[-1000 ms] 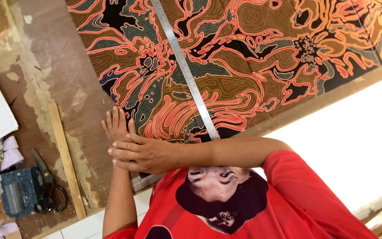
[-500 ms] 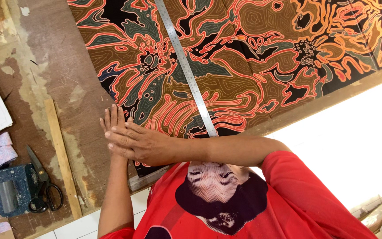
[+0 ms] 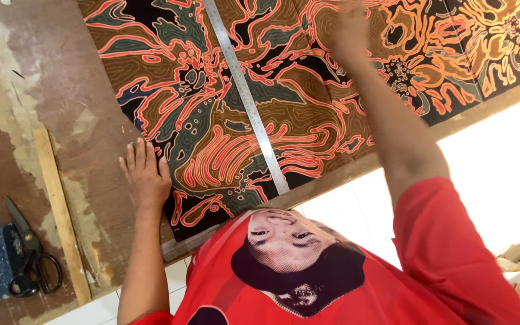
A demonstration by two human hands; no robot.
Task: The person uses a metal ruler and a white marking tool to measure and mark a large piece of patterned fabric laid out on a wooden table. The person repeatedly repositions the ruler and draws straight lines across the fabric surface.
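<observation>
Patterned cloth (image 3: 308,90) across the upper frame: black ground with swirling orange-red outlines, brown, olive-green and yellow-gold fills. A silver-grey metal ruler (image 3: 245,96) crosses it diagonally. Worn brown wooden tabletop (image 3: 49,90) at left, with pale patches. Black-handled scissors (image 3: 31,259) at lower left. A bright red shirt (image 3: 428,259) fills the bottom.

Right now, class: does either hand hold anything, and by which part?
Nothing is held. The left hand lies flat, fingers spread, on the patterned cloth's left edge; the right hand presses flat further along it.
</observation>
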